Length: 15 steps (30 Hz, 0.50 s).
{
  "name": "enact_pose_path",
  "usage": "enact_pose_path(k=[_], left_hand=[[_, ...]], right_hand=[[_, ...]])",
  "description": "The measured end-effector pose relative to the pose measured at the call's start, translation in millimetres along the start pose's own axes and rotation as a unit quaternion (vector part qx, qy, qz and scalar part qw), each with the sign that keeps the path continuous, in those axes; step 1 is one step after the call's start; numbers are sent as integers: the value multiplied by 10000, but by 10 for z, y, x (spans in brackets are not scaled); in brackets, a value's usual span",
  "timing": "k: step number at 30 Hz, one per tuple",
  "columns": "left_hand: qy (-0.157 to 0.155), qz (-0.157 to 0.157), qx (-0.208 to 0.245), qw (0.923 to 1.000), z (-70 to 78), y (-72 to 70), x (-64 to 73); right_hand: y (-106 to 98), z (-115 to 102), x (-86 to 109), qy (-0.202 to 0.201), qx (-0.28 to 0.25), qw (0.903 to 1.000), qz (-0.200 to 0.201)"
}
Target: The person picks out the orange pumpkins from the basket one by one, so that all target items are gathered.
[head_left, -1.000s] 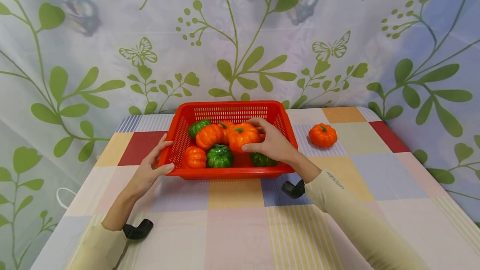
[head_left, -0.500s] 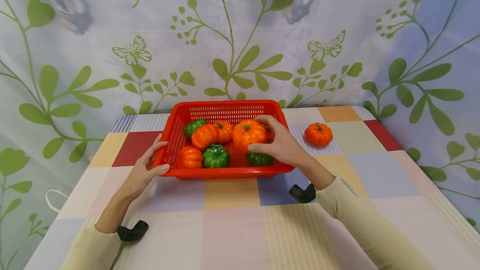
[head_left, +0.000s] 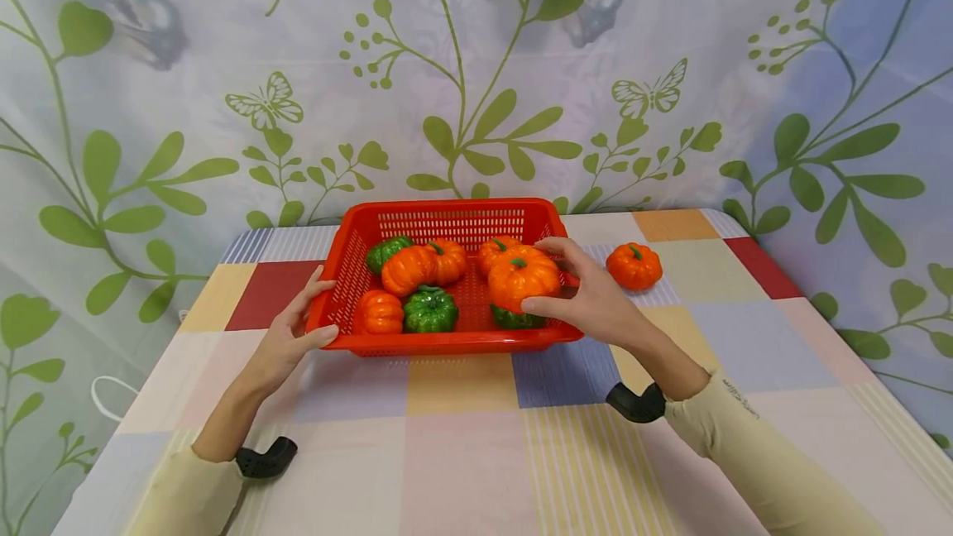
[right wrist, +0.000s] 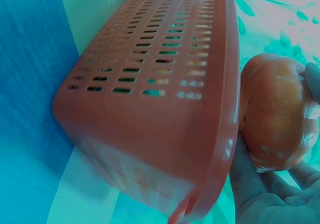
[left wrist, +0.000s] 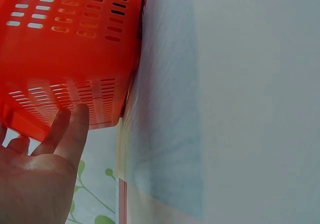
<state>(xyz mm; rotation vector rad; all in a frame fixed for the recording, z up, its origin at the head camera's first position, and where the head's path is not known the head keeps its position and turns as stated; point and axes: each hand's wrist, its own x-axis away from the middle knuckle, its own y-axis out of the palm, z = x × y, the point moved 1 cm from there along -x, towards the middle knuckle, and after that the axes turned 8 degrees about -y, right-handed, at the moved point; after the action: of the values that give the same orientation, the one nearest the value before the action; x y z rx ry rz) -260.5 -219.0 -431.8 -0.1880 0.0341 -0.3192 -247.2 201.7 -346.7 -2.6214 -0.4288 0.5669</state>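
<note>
My right hand (head_left: 596, 296) holds a small orange pumpkin (head_left: 524, 275) over the right end of the red basket (head_left: 454, 344), thumb at its front and fingers behind. In the right wrist view, the pumpkin (right wrist: 275, 111) is above the basket's rim. My left hand (head_left: 286, 337) touches the basket's left side near the front corner, fingers spread. The left wrist view shows its fairly straight fingers (left wrist: 75, 134) against the outer wall. Inside the basket are several orange pumpkins (head_left: 408, 271) and green ones (head_left: 430, 310); the held pumpkin partly hides a green one (head_left: 514, 319).
Another orange pumpkin (head_left: 634, 266) sits on the patchwork tablecloth (head_left: 476, 461), to the right of the basket. A leaf-patterned curtain (head_left: 313, 122) hangs just behind the table. A white cable loop (head_left: 104, 399) shows at the left edge.
Still gripping the pumpkin, my right hand has moved right across the basket, uncovering another orange pumpkin behind it. My left hand stays at the basket's left side.
</note>
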Motion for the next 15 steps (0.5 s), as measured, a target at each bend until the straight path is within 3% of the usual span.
enact_pose_path(k=[15], left_hand=[[77, -38, 76, 9999, -15, -6, -1]], right_hand=[[-332, 43, 308, -79, -289, 9995, 92]])
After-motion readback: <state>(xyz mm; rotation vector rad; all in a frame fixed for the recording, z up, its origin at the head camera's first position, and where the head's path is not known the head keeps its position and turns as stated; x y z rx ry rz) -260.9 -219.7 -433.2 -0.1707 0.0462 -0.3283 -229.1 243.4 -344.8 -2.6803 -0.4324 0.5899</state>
